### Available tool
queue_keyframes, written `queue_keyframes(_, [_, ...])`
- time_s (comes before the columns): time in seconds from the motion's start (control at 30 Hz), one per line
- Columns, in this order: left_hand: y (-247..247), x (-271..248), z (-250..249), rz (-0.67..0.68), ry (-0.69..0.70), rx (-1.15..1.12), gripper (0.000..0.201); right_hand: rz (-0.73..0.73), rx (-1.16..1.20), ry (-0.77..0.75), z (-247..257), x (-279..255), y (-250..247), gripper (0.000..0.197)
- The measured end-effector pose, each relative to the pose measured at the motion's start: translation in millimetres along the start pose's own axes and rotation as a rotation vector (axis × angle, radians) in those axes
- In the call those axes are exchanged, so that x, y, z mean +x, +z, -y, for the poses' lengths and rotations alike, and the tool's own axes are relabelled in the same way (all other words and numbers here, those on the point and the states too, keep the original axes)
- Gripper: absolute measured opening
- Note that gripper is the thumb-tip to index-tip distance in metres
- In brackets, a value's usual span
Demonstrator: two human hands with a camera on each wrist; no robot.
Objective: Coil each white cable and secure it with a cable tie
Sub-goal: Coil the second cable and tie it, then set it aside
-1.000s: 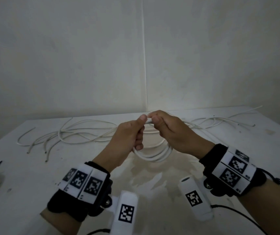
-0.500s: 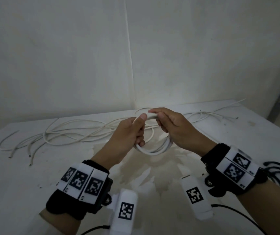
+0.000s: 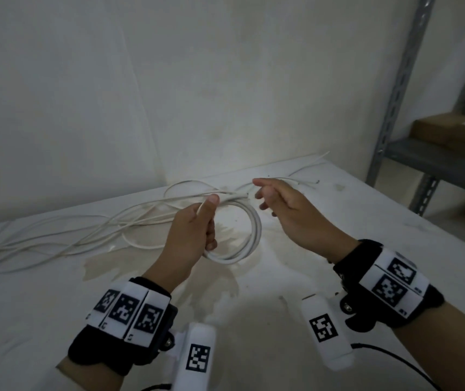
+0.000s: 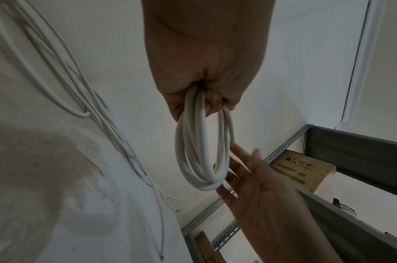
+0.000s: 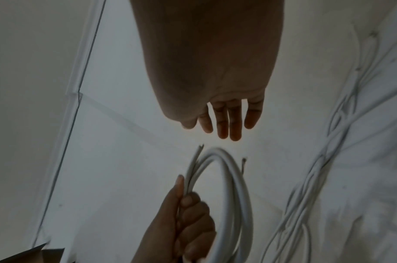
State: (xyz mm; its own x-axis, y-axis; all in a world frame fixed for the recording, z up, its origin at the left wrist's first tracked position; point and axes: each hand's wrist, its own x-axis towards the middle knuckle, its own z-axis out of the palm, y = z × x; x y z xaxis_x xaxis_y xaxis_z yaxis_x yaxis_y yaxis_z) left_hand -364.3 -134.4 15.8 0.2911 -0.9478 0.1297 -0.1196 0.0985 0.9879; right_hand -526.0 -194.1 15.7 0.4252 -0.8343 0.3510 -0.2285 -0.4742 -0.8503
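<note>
Now left hand (image 3: 190, 235) grips one coiled cable (image 3: 249, 235) (right hand (image 3: 293, 213) spread, empty).

Coiled cable (image 3: 249, 234) is held above the table (image 3: 338, 244), gripped at its left side by the left hand (image 3: 190, 238). The right hand (image 3: 290, 213) is positioned just right of the coil, apparently apart from it. Loose cables (image 3: 65, 235) are spread on the table behind and left of the hands, near the wall (image 3: 169, 94). A shelf rack (image 3: 400, 88) is placed right of the table, with a box (image 3: 451, 131) on its shelf.
</note>
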Motion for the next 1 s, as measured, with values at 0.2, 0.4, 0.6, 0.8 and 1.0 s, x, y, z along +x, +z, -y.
queue_keyframes(0.2, [23, 1, 7, -0.006, -0.011, 0.007, 0.044, 0.064, -0.329, 0.218, -31, -24, -69, 0.021])
queue_keyframes(0.4, [43, 1, 15, 0.005, -0.028, 0.057, 0.042, 0.212, -0.692, 0.477, -63, -42, -94, 0.020])
queue_keyframes(0.6, [47, 4, 15, -0.040, -0.059, 0.078, 0.040, 0.302, -0.792, 0.604, -81, -35, -79, 0.037])
queue_keyframes(0.8, [37, 6, 15, -0.059, -0.045, 0.106, 0.040, 0.315, -0.886, 0.653, -90, -19, -73, 0.023])
queue_keyframes(1.0, [30, 7, 16, -0.073, -0.042, 0.110, 0.041, 0.214, -0.890, 0.601, -98, -16, -80, 0.025])
